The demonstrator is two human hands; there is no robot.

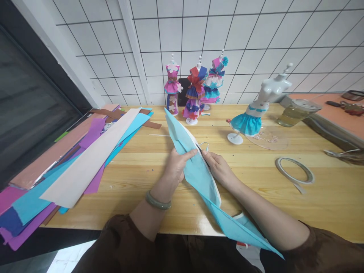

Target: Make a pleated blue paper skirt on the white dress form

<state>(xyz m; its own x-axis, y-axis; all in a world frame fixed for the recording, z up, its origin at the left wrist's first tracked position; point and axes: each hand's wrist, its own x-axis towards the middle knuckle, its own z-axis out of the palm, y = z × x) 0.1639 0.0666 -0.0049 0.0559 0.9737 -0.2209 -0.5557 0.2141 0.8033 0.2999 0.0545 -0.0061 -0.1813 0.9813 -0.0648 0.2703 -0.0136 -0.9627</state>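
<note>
A long piece of light blue crepe paper [196, 172] slants across the middle, its tail twisting over the table's front edge. My left hand [174, 167] pinches it, with the thumb on top and the fingers behind. A white border runs along its right side. There my right hand [218, 165] is closed around dark scissors [198, 147], mostly covered by the fingers, with the blades at the white border. Beyond the right hand, a thin pale offcut [205, 144] curls up. To the right stands a white mannequin [271, 91] in a blue crepe skirt [247, 123].
Crepe paper sheets [93, 159] in several colours are piled at left. Three small dressed mannequins [172, 77] stand near the tiled wall. A roll of tape [294, 170], a cup of yellowish liquid [297, 113] and a clear round plate [269, 138] lie to the right.
</note>
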